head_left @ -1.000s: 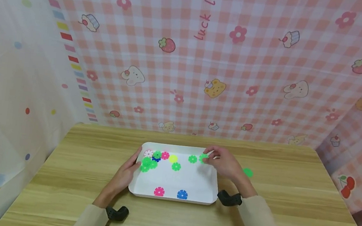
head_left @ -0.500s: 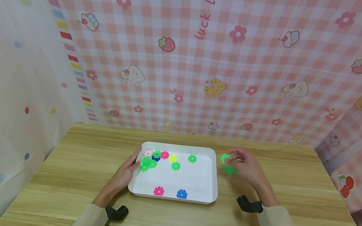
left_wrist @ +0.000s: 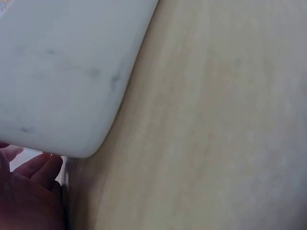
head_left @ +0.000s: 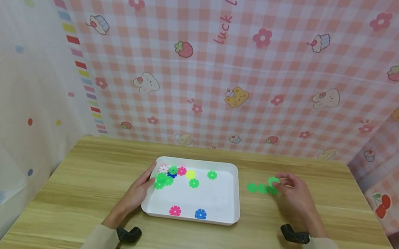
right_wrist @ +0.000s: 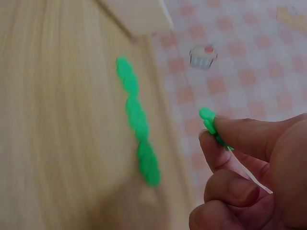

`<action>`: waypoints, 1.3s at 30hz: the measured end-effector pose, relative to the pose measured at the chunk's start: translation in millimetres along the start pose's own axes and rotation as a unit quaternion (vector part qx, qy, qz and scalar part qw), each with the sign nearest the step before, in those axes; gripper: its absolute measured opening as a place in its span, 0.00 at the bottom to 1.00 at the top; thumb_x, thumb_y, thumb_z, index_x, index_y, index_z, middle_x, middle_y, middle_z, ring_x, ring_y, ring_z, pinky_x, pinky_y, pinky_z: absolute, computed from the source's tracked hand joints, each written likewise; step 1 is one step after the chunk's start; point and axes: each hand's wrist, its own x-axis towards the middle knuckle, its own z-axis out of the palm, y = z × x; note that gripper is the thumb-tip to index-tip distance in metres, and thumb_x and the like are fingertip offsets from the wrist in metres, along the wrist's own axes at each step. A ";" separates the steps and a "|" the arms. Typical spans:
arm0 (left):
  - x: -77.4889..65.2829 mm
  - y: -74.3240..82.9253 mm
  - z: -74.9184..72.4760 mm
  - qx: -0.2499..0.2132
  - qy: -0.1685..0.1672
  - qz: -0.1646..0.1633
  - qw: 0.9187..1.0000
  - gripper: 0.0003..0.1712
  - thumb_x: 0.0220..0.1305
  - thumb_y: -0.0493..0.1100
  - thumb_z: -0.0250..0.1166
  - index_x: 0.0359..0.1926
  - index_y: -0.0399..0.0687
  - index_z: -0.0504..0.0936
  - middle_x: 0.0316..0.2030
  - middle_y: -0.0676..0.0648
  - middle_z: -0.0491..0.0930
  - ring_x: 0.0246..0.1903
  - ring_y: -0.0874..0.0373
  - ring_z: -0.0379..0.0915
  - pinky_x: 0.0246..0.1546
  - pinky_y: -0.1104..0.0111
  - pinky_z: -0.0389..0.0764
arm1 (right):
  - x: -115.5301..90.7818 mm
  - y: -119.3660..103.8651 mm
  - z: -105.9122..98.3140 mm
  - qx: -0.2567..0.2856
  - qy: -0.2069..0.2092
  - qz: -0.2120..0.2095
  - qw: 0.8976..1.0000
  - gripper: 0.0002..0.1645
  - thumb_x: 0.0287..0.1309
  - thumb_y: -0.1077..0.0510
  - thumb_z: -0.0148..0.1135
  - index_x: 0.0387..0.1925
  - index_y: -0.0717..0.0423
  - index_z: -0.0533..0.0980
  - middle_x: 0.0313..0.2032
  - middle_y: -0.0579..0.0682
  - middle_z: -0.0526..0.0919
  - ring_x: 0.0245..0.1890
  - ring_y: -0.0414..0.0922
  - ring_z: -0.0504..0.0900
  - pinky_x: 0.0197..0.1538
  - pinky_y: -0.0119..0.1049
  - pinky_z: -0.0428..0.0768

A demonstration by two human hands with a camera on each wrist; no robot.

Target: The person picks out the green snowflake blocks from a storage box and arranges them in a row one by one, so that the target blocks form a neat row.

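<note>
My right hand (head_left: 297, 196) pinches a green snowflake disc (head_left: 273, 181) between thumb and fingers, above the table to the right of the tray. In the right wrist view, that disc (right_wrist: 211, 122) shows nearly edge-on. Below it lies a row of three green discs (head_left: 262, 188) on the wood. My left hand (head_left: 139, 190) grips the left rim of a white tray (head_left: 216, 218), its thumb at the edge. The left wrist view shows the tray's outer wall (left_wrist: 67, 86) and part of the hand (left_wrist: 33, 191).
Inside the tray, several green discs (head_left: 161, 178) overlap at the left, beside white, dark blue, pink and yellow ones. A pink disc (head_left: 175, 211) and a blue disc (head_left: 201, 214) lie by its front wall. A checked cloth (head_left: 205, 79) hangs behind the wooden table (head_left: 184, 247).
My right hand has carried the green disc out of the tray and rightward, over the far end of the green row. The left hand stays on the tray.
</note>
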 end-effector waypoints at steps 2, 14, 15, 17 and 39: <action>0.3 0.0 0.3 0.001 0.001 -0.003 1.000 0.32 0.79 0.40 0.38 0.79 0.55 0.45 0.79 0.54 0.40 0.78 0.56 0.29 0.77 0.55 0.34 | -0.7 8.0 -3.4 -0.008 0.009 0.010 1.000 0.20 0.68 0.53 0.60 0.55 0.60 0.75 0.41 0.57 0.84 0.37 0.43 0.79 0.36 0.32 0.76; -0.3 0.1 -0.1 0.001 0.001 -0.008 1.000 0.32 0.80 0.42 0.39 0.79 0.57 0.46 0.79 0.55 0.40 0.78 0.56 0.29 0.77 0.55 0.34 | -0.1 38.7 -7.0 -0.027 0.045 0.059 0.997 0.22 0.67 0.51 0.62 0.54 0.62 0.75 0.39 0.53 0.83 0.35 0.39 0.74 0.35 0.30 0.71; -0.7 0.5 -0.1 0.001 0.001 -0.010 1.000 0.32 0.80 0.42 0.39 0.79 0.58 0.45 0.79 0.55 0.39 0.78 0.56 0.29 0.77 0.55 0.34 | 0.5 39.6 -6.3 -0.027 0.048 0.057 0.997 0.21 0.67 0.52 0.62 0.54 0.63 0.75 0.39 0.52 0.84 0.35 0.39 0.74 0.36 0.30 0.71; -1.3 0.8 -0.3 0.001 0.001 -0.012 1.000 0.32 0.80 0.43 0.39 0.79 0.58 0.45 0.79 0.56 0.39 0.78 0.56 0.29 0.77 0.55 0.34 | 1.6 41.0 -5.0 -0.028 0.053 0.055 0.997 0.21 0.66 0.53 0.62 0.53 0.63 0.76 0.37 0.51 0.84 0.35 0.37 0.75 0.36 0.30 0.71; -0.2 0.7 -0.5 0.002 -0.002 -0.003 1.000 0.32 0.80 0.42 0.39 0.79 0.57 0.45 0.79 0.56 0.40 0.78 0.56 0.29 0.77 0.54 0.34 | 2.3 47.3 0.8 -0.040 0.080 0.050 0.995 0.17 0.64 0.57 0.63 0.51 0.62 0.78 0.38 0.52 0.81 0.35 0.41 0.74 0.35 0.30 0.72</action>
